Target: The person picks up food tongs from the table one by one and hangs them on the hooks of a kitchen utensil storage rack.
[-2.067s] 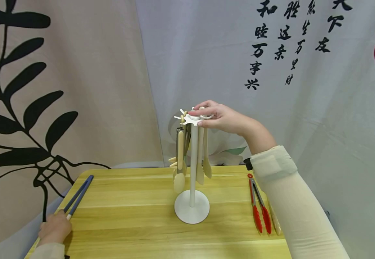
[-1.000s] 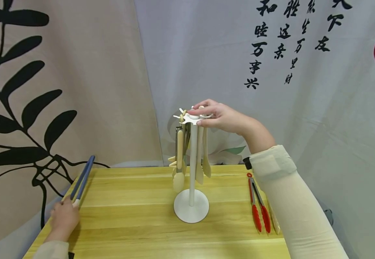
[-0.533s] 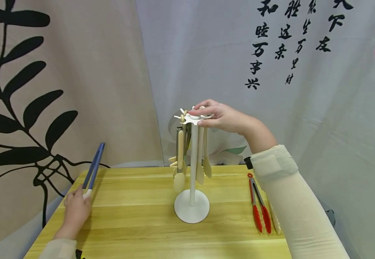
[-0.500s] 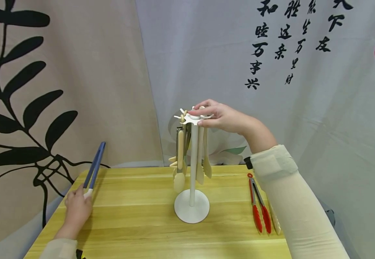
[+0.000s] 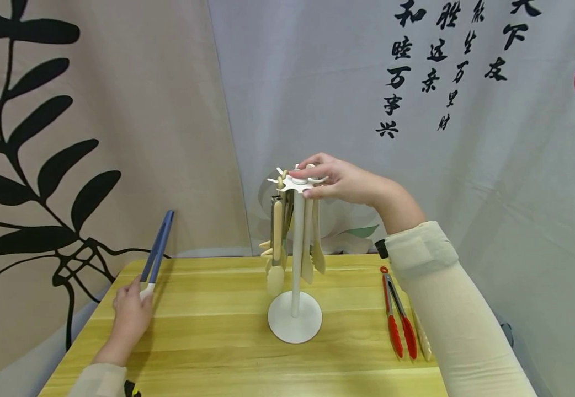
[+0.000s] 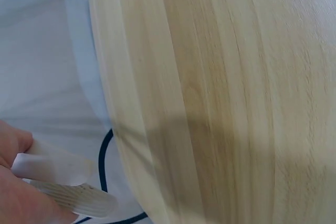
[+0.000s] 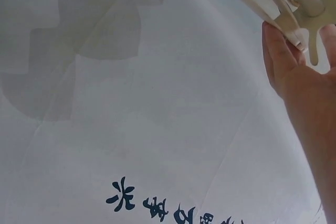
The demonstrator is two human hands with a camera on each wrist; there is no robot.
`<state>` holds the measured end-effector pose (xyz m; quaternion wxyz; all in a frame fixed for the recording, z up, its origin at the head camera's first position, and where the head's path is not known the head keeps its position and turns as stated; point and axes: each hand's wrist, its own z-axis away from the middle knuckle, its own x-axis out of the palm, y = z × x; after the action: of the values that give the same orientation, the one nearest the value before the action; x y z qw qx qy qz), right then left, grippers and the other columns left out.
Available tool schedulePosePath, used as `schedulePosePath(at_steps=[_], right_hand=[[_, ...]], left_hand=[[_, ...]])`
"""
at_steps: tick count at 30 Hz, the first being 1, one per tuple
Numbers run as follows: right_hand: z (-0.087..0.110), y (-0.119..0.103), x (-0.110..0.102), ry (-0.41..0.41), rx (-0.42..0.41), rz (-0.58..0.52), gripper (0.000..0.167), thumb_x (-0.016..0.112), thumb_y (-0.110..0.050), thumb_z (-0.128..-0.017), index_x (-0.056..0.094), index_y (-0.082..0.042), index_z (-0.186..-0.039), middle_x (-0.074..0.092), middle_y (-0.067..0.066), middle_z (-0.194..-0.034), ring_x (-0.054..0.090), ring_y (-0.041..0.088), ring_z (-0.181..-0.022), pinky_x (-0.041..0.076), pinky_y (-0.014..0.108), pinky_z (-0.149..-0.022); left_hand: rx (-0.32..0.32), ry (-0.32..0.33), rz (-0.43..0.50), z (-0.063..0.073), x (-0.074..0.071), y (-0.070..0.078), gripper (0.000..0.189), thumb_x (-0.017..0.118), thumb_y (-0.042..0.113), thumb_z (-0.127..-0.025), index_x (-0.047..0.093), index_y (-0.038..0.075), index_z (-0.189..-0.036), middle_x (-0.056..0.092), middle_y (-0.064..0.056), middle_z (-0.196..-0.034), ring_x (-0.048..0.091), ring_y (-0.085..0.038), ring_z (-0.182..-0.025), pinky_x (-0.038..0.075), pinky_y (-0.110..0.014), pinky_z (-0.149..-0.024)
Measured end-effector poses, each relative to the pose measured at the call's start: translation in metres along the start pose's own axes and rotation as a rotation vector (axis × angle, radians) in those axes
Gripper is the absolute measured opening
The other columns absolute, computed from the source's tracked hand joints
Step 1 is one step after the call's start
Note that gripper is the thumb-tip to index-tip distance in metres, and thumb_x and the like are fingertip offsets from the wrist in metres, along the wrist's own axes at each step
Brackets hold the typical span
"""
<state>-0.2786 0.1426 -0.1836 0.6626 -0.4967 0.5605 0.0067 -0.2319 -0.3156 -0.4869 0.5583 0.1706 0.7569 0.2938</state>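
Note:
My left hand [image 5: 132, 317] holds a pair of blue-handled tongs [image 5: 157, 248] with white lower parts, over the table's left side. In the left wrist view, the white tong tips [image 6: 73, 198], one of them ribbed, stick out past my fingers near the table edge. My right hand [image 5: 342, 179] grips the hooked top of a white utensil stand [image 5: 296, 248], fingers over the disc and thumb at its front edge. Several cream utensils [image 5: 276, 231] hang from its hooks, some partly behind the pole. In the right wrist view, the hook disc [image 7: 313, 22] shows between thumb and fingers.
Red-tipped tongs [image 5: 399, 314] lie on the right of the wooden table [image 5: 208, 331]. Beside them a pale, long item [image 5: 422, 336] is partly covered by my right sleeve. A printed cloth backdrop [image 5: 168, 110] hangs behind the table.
My left hand has moved right and farther from me, carrying the blue-handled tongs, which now stand higher in view. The right hand and the stand have stayed in place.

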Motion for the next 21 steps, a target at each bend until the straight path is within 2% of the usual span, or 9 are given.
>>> schedulePosePath(at_steps=[4, 11, 16, 21], right_hand=[[-0.001, 0.002, 0.000, 0.004, 0.001, 0.011, 0.049, 0.065, -0.019, -0.090, 0.052, -0.018, -0.137, 0.036, 0.004, -0.141, 0.051, 0.025, -0.113, 0.046, 0.038, -0.093], [-0.001, 0.003, 0.001, 0.021, 0.000, 0.004, 0.048, 0.067, -0.020, -0.089, 0.053, -0.019, -0.135, 0.037, 0.004, -0.140, 0.052, 0.026, -0.112, 0.046, 0.038, -0.093], [0.000, 0.003, 0.002, 0.039, 0.008, -0.001, 0.049, 0.068, -0.020, -0.088, 0.054, -0.017, -0.135, 0.037, 0.005, -0.139, 0.052, 0.027, -0.112, 0.046, 0.038, -0.093], [0.001, 0.001, 0.004, 0.065, 0.020, 0.014, 0.050, 0.069, -0.022, -0.087, 0.054, -0.018, -0.135, 0.039, 0.005, -0.137, 0.050, 0.025, -0.112, 0.044, 0.037, -0.092]], left_hand=[[0.012, 0.000, 0.004, 0.001, 0.001, 0.005, 0.057, 0.045, 0.010, -0.098, 0.020, -0.008, -0.146, 0.025, -0.043, -0.132, 0.025, -0.060, -0.117, 0.030, -0.067, -0.093], [0.088, 0.063, 0.031, 0.003, 0.004, 0.014, 0.055, 0.047, 0.007, -0.097, 0.025, -0.010, -0.143, 0.030, -0.043, -0.130, 0.029, -0.058, -0.116, 0.030, -0.066, -0.093], [0.108, 0.082, 0.065, 0.005, 0.004, 0.024, 0.054, 0.048, 0.007, -0.097, 0.026, -0.009, -0.144, 0.030, -0.041, -0.130, 0.031, -0.056, -0.117, 0.032, -0.066, -0.094], [0.168, 0.108, 0.092, 0.005, 0.005, 0.034, 0.054, 0.050, 0.006, -0.096, 0.028, -0.010, -0.143, 0.032, -0.041, -0.128, 0.033, -0.055, -0.116, 0.032, -0.065, -0.094]])
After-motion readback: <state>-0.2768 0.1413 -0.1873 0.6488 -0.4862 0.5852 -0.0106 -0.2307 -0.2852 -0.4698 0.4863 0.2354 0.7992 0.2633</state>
